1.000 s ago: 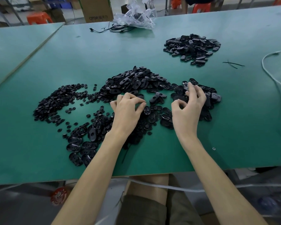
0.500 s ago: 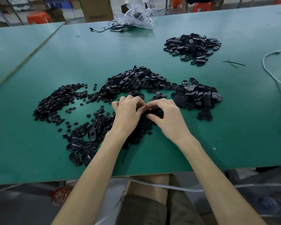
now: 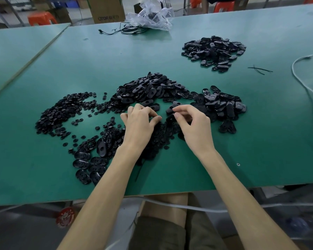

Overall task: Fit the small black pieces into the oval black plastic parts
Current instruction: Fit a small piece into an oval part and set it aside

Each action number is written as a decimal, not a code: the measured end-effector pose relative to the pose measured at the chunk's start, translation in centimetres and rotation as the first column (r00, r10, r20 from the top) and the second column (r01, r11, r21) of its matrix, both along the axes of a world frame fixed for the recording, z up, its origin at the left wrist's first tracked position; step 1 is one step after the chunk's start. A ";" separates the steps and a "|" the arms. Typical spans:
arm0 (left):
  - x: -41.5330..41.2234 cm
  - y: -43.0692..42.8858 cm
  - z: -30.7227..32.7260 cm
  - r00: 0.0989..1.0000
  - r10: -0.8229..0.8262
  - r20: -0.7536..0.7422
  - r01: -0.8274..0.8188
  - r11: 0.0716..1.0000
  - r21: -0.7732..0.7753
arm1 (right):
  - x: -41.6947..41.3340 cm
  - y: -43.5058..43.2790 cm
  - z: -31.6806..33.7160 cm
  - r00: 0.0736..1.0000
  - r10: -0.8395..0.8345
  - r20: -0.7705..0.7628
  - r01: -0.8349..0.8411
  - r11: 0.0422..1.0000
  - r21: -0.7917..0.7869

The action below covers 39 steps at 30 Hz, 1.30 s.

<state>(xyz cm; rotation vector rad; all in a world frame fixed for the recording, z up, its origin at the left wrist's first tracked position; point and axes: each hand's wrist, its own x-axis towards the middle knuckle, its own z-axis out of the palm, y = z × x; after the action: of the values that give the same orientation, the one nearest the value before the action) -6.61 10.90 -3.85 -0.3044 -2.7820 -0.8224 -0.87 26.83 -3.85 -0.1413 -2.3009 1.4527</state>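
**A:** Where do things stand?

**B:** The right hand (image 3: 193,123) pinches one oval black plastic part (image 3: 170,117) between thumb and forefinger, just above the green table (image 3: 260,141). The left hand (image 3: 139,121) sits close at nine o'clock of that part, fingers curled and thumb meeting forefinger. I cannot tell whether it pinches a small piece; the tips hide it.

**A:** What could spoil it?

**B:** My guess is that a piece this tiny, black on black, goes in tilted. It could also slip into the scatter of small round black pieces (image 3: 157,139) under the wrists and be lost there. A dragging forearm might also shove loose ovals from one heap into another and mix them.

**A:** Counts?

**B:** Two hands, one part held. The loose parts are far too many to count singly, so I count heaps, with clock positions taken from the hands.
- **Ovals, four heaps:** the middle oval heap (image 3: 148,91) at twelve o'clock, the right oval heap (image 3: 222,105) at two, the far oval heap (image 3: 213,51) at one, and the near oval group (image 3: 90,163) at seven.
- **Small pieces, two spreads:** the left spread of small pieces (image 3: 61,112) at nine, and the scatter under the wrists.

I cannot tell which heaps are finished. There is also one white cable (image 3: 300,76) at three o'clock and one clear plastic bag (image 3: 150,15) at the far edge.
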 end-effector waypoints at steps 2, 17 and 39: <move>0.0 0.1 -0.1 1.000 0.000 -0.002 0.000 1.000 -0.015 | 0.0 0.0 0.0 1.000 -0.017 -0.002 0.017 1.000 -0.017; 0.2 0.2 -0.3 0.993 0.008 -0.120 -0.012 1.000 -0.027 | 0.2 0.1 0.3 0.995 -0.103 -0.007 0.102 0.989 -0.104; 0.6 0.4 0.3 0.997 -0.069 -0.028 0.071 0.992 0.109 | 0.1 0.2 0.1 0.996 -0.085 -0.008 0.084 0.991 -0.104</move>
<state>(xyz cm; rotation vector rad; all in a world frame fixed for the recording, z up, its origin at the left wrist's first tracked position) -6.02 11.27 -3.55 -0.3916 -2.7047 -0.9770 -0.79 26.98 -3.75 -0.2555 -2.1828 1.5255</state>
